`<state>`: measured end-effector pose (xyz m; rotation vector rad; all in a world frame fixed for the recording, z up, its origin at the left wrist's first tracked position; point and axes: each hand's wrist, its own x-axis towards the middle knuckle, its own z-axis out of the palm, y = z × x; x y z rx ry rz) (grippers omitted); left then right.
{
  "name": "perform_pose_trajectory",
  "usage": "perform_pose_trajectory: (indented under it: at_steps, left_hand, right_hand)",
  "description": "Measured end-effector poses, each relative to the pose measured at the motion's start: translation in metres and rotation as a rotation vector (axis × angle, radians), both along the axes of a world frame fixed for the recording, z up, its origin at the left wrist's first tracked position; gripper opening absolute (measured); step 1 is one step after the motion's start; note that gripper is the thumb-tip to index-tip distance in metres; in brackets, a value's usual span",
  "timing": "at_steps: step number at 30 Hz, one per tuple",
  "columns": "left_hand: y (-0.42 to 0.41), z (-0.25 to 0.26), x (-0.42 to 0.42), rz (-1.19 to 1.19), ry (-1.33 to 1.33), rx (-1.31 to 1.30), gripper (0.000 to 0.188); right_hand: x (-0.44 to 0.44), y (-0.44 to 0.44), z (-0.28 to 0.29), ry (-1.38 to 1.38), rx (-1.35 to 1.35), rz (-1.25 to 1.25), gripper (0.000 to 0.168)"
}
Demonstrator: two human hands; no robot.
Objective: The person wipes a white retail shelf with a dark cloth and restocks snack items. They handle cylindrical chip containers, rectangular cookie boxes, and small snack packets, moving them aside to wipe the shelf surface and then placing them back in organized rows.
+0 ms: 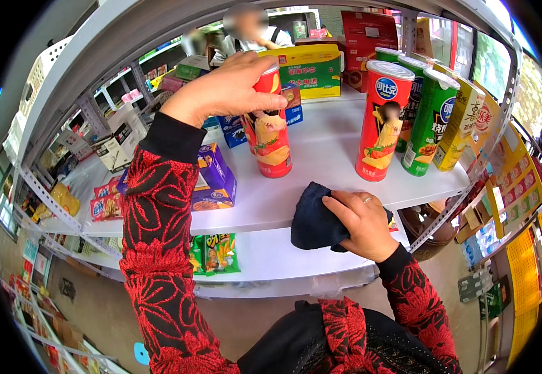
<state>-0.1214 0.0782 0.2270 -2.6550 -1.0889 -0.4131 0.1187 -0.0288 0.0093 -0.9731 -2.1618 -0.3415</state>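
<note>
My left hand (229, 89) is around the upper part of a red cylindrical chip canister (273, 145), which stands upright on the white metal shelf (317, 154). Its pale lid shows partly past my fingers, and what looks like a second red canister is mostly hidden just behind it. In my right hand (367, 224) is a bunched dark blue cloth (315, 217), held at the shelf's front edge. Further right, another red chip canister (378, 126) stands beside several green canisters (427, 126).
Purple snack boxes (217, 182) and red snack packets (106, 201) sit on the left. A green and yellow carton (310, 70) is at the back. Green snack bags (219, 255) lie on the lower shelf. Perforated uprights (446, 224) frame the shelf; a person (252, 37) is beyond it.
</note>
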Motion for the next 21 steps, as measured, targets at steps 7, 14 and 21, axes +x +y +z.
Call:
perform_pose_trajectory:
  at_steps: [7,14,21]
  left_hand:
    - [-0.006,0.014,0.002,0.026,-0.024,-0.035,0.056]
    - [-0.005,0.013,0.016,-0.013,-0.089,-0.016,0.062]
    - [0.037,0.017,0.044,-0.161,-0.237,0.095,0.063]
  right_hand:
    - [-0.004,0.000,0.001,0.026,0.029,0.017,0.070]
    - [-0.001,0.000,-0.002,0.008,0.001,0.000,0.075]
    - [-0.005,-0.001,0.000,0.012,0.011,0.015,0.073]
